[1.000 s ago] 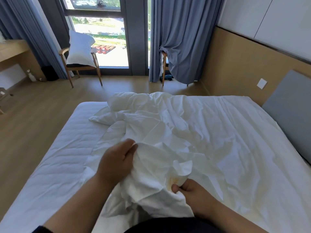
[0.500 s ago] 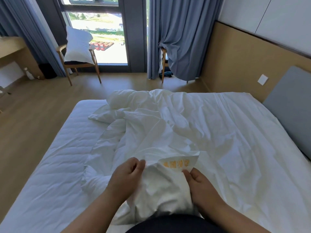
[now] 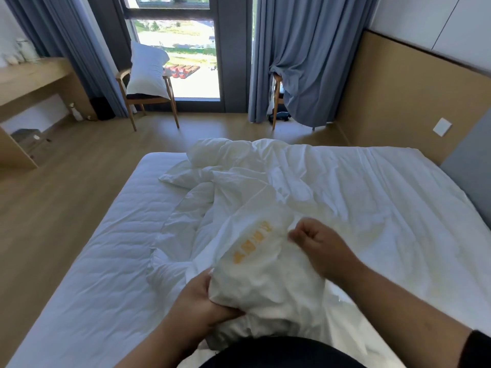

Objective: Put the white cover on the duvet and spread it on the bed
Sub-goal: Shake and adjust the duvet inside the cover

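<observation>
A white cover [image 3: 265, 272] with orange lettering is bunched up close to my body, on the near edge of the bed [image 3: 101, 261]. My left hand [image 3: 202, 301] grips its lower left fold from underneath. My right hand [image 3: 318, 243] pinches the cloth's upper right edge beside the lettering. Behind the bunch, crumpled white bedding [image 3: 265, 176] spreads over the middle and right of the mattress; I cannot tell where cover ends and duvet begins.
A wooden chair with a white pillow [image 3: 147, 73] stands by the window. A second chair [image 3: 276, 102] sits half under the blue curtain. A wooden desk [image 3: 32, 83] is at the left. The grey headboard [image 3: 470, 171] is at the right. Wooden floor surrounds the bed.
The cover has been pulled up and stretched, so the orange lettering now shows fully. My left hand dropped lower under the fold; my right hand moved up and right along the edge.
</observation>
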Available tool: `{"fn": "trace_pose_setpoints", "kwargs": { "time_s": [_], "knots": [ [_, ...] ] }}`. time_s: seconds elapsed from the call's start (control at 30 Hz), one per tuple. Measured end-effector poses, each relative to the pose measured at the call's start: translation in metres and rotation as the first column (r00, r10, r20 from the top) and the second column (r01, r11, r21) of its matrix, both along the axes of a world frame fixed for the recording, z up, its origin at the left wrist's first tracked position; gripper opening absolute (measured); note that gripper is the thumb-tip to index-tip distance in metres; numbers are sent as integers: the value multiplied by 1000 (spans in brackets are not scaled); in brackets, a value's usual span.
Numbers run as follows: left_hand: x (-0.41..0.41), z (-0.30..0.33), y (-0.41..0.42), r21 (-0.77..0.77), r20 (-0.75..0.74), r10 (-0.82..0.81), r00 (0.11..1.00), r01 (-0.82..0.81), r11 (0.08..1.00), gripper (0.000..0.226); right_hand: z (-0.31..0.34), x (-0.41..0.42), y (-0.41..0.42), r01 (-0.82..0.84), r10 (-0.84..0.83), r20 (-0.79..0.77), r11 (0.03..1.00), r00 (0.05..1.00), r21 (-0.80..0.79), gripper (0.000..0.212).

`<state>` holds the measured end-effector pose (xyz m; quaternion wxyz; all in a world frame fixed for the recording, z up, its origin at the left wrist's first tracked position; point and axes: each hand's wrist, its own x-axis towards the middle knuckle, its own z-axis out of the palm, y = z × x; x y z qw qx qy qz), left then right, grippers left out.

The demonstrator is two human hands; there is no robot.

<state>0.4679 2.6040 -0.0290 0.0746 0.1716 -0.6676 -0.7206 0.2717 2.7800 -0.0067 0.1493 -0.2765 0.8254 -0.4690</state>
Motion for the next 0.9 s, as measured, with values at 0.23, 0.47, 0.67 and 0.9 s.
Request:
{"fn": "trace_pose_setpoints", "kwargs": {
  "time_s": [0.23, 0.47, 0.67, 0.9],
  "knots": [
    [26, 3, 0, 119, 66, -147, 987, 138, 983, 76, 90, -43, -57, 5, 10, -472, 1000, 881, 29, 39],
    [41, -10, 18, 282, 41, 315, 948, -313, 907, 81, -10, -22, -88, 37, 270, -566, 881, 779, 472, 21],
    [55, -4, 16, 485, 66, 288, 955, -283, 827, 49, -38, 40, -58, -533, 504, 259, 845, 824, 49, 34],
    [69, -2, 4, 237, -58, -46, 997, 59, 970, 52, -27, 42, -51, -656, 569, 496, 755, 655, -1, 45]
  ]
}}
